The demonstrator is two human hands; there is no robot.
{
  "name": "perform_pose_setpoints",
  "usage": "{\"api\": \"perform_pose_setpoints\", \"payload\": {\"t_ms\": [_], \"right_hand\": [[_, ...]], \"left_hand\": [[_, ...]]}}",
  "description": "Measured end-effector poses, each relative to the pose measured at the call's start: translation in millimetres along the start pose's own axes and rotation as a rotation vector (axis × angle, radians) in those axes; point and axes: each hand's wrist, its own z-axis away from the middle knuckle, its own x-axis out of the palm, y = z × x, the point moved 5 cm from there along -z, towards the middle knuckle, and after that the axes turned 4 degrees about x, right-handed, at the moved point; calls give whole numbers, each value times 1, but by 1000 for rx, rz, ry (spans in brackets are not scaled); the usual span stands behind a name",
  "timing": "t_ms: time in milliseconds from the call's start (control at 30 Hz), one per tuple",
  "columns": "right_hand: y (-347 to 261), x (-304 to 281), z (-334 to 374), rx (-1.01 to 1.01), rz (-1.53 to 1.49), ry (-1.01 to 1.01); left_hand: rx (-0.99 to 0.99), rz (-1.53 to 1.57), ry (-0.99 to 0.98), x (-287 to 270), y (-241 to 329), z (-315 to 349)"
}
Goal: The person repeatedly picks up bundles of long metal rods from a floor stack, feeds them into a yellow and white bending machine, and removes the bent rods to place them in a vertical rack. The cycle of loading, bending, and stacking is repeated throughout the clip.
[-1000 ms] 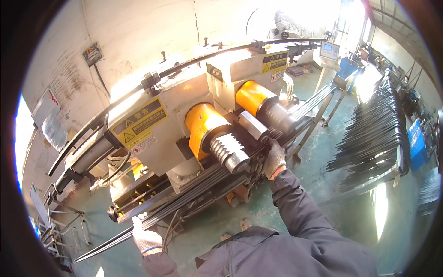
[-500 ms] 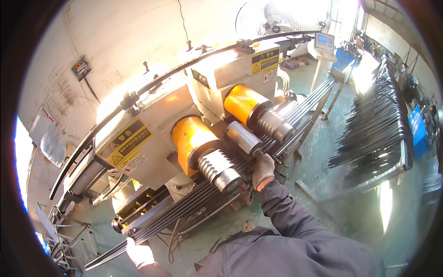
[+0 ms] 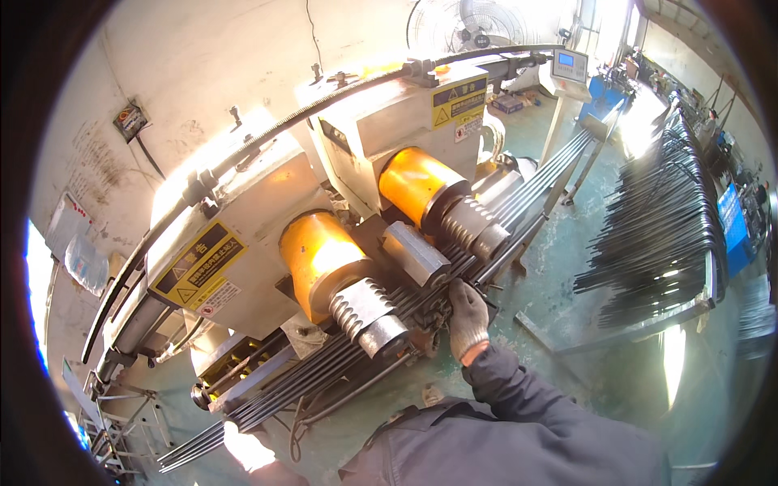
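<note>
Several long dark metal rods [image 3: 296, 379] lie side by side along the front of a pale two-headed machine [image 3: 243, 267]. My right hand [image 3: 468, 317], in a grey knit glove, is closed at the rods and a small metal fitting, just below the end of a hexagonal metal block [image 3: 417, 253]. What its fingers grip is hidden. My left hand [image 3: 248, 447], also gloved, is at the rods' left end; glare washes out its fingers. Beside the block stand two orange cylinders [image 3: 320, 253] with ribbed steel rollers [image 3: 365, 312] on their ends.
A curved rail with a black hose [image 3: 284, 121] runs over the machine. To the right, a rack [image 3: 640, 324] carries many dark rods. A control box [image 3: 569, 68] with a small screen stands at the back right, and a fan [image 3: 478, 32] behind. A looped cable [image 3: 296, 437] hangs near my left hand.
My right hand has drawn slightly away from the block's end, down and toward the rods. The machine sits a little further left in view. My left hand stays at the rods' left end.
</note>
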Motion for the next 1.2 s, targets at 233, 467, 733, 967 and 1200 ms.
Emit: {"api": "perform_pose_setpoints", "payload": {"t_ms": [233, 467, 733, 967, 1200], "right_hand": [[-4, -51, 23, 110, 279, 10], [40, -79, 4, -398, 919, -152], [141, -144, -18, 350, 455, -123], [208, -196, 18, 341, 361, 76], [262, -216, 108, 530, 731, 28]], "left_hand": [[2, -119, 28, 22, -13, 13], [461, -1353, -400, 101, -28, 81], [-126, 166, 75, -8, -13, 30], [77, 198, 124, -143, 146, -32], [245, 158, 331, -279, 294, -114]]}}
